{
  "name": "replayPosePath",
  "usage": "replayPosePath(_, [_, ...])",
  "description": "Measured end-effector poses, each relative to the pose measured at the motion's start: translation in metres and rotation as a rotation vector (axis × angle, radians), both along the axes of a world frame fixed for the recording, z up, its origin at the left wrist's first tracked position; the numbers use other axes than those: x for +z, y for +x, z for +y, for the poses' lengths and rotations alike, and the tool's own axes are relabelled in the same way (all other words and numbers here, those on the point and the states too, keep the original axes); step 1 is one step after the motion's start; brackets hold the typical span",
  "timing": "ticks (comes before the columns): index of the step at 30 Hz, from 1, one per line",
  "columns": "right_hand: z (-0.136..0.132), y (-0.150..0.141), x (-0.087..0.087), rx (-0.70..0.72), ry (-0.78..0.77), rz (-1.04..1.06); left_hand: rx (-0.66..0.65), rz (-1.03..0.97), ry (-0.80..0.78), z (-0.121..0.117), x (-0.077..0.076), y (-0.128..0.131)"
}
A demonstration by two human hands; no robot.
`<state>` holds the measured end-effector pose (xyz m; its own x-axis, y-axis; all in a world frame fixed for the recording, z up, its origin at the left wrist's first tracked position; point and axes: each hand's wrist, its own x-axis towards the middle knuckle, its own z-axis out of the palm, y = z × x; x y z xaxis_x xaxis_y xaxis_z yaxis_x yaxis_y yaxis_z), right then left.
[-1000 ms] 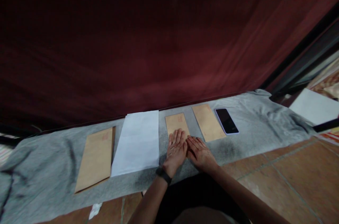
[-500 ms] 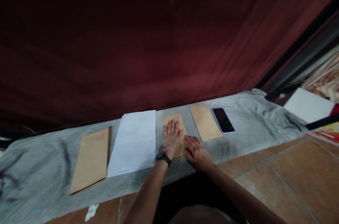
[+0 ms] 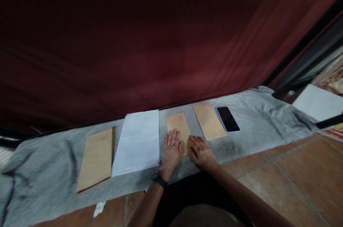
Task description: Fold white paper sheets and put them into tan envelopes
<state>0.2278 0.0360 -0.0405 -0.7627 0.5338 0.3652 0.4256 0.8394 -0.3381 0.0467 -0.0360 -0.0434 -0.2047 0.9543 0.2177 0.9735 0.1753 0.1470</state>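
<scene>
A brown paper envelope (image 3: 177,121) with faint red print lies flat in front of me. My left hand (image 3: 172,149), with a dark band at the wrist, rests palm down on its left side, fingers stretched out. On the envelope's right edge lies my right hand (image 3: 203,151), palm down, its fingers straight and side by side. Part of the envelope is hidden beneath both hands. Farther right is another brown envelope (image 3: 209,121), flat on the cloth. To the left lie a stack of white paper (image 3: 138,143) and a thicker pile of brown envelopes (image 3: 95,161).
A grey cloth (image 3: 262,123) covers the long, low surface. Near its right part lies a phone (image 3: 228,119) in a pale purple case. A dark red curtain (image 3: 171,52) hangs behind. Tiled floor (image 3: 300,169) shows in front, with a white scrap (image 3: 99,209) near the cloth's edge.
My left hand slid up over the envelope, then came back down toward its lower left side. My right hand stays near the right edge. The view shifted slightly.
</scene>
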Motion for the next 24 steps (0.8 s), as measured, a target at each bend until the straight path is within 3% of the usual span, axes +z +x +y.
replayPosePath(6, [0.000,0.001,-0.001,0.003,-0.018,-0.013,-0.121,0.004,-0.037,-0.026,0.008,0.024])
replayPosePath(12, [0.000,0.001,0.001,0.011,-0.015,-0.035,-0.247,0.030,-0.018,-0.045,0.011,0.021])
replayPosePath(18, [0.001,0.004,0.002,0.032,-0.010,-0.035,-0.287,0.034,-0.046,-0.057,0.016,0.020])
replayPosePath(24, [-0.006,0.007,0.005,0.162,0.017,-0.054,-0.277,0.004,-0.050,-0.060,0.020,0.021])
